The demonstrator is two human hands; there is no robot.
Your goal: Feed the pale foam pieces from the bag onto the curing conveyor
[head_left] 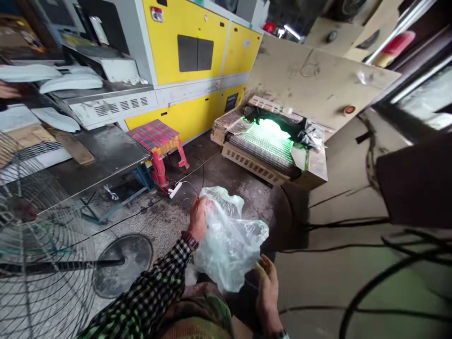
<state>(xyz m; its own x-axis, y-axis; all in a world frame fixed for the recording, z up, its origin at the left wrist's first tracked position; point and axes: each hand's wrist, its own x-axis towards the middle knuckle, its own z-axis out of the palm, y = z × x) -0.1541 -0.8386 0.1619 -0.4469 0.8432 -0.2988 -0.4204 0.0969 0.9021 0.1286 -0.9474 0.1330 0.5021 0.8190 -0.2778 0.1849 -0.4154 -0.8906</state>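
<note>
1. Wire fan [26, 209], left: best kept clear of loose film.
2. Clear plastic film [228, 245] hangs crumpled between both hands, above the floor [169, 221].
3. Left grip [198, 219] pinches its upper-left edge; keep that firm.
4. Right grip [267, 282], loosely curled by the lower-right edge; hold unclear.
</note>
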